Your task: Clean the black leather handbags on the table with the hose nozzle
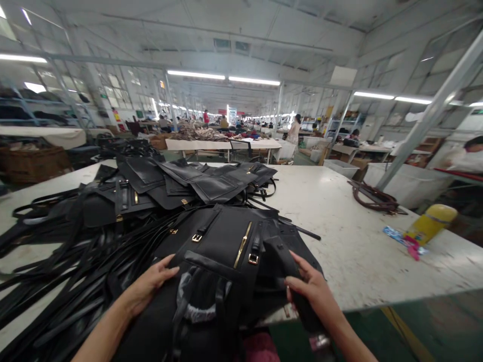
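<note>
In front of me lies a black leather bag (215, 246), partly made up, with gold buckles and a slanted gold zip (242, 245). My left hand (151, 281) grips its left edge, thumb on top, the other fingers mostly hidden. On the other side, my right hand (311, 286) is closed around a wide black strap (302, 306), whose lower end hangs past the table edge near a blurred shiny piece. A padded black handle with whitish wrapping (199, 314) lies on the near part of the bag.
More black bag pieces (211, 183) are heaped behind, and long black straps (94, 271) spread leftward over the white table (362, 251). Brown straps (373, 196), a yellow bottle (432, 223) and a blue packet (394, 234) lie right. A person (468, 156) sits far right.
</note>
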A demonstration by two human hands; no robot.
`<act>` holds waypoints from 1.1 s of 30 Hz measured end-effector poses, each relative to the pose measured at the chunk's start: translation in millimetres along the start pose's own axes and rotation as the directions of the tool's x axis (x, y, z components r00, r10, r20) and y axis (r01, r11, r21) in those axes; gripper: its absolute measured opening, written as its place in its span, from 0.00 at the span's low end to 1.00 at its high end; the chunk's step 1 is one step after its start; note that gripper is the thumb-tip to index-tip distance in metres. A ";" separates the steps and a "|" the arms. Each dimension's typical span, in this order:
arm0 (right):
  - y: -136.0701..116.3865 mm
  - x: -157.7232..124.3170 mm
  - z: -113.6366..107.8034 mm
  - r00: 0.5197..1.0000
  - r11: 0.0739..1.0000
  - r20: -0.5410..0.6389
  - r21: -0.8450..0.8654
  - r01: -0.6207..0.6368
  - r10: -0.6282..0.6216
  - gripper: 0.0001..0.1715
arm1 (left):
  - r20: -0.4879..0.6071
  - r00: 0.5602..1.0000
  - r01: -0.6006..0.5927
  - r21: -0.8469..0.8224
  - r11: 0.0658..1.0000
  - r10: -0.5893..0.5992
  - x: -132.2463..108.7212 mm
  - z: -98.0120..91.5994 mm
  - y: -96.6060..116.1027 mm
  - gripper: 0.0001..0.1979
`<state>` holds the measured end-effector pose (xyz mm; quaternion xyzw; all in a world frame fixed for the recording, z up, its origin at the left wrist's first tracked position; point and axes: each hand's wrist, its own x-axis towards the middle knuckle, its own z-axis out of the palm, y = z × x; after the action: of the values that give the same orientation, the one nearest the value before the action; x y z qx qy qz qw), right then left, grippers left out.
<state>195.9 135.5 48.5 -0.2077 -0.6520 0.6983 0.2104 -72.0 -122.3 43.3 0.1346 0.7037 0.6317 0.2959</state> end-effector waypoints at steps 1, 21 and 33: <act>-7.0 11.9 -7.8 1.000 1.000 -0.005 -0.011 0.011 -0.011 0.41 | 0.077 0.997 0.021 -0.018 1.000 -0.019 1.5 1.0 1.9 0.26; -51.9 153.9 -38.9 0.995 0.996 0.043 -0.033 -0.085 0.086 0.12 | -0.043 0.979 -0.166 0.386 0.907 0.198 58.9 34.0 -16.1 0.20; -51.8 131.7 6.5 0.959 0.964 0.241 -0.249 -0.091 0.152 0.28 | 0.010 0.954 -0.290 0.300 0.909 0.301 11.6 64.5 -21.5 0.20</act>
<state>84.7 207.7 98.5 -0.1785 -0.7379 0.6486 0.0540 -39.4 -67.1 17.9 0.2712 0.7676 0.5581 0.1605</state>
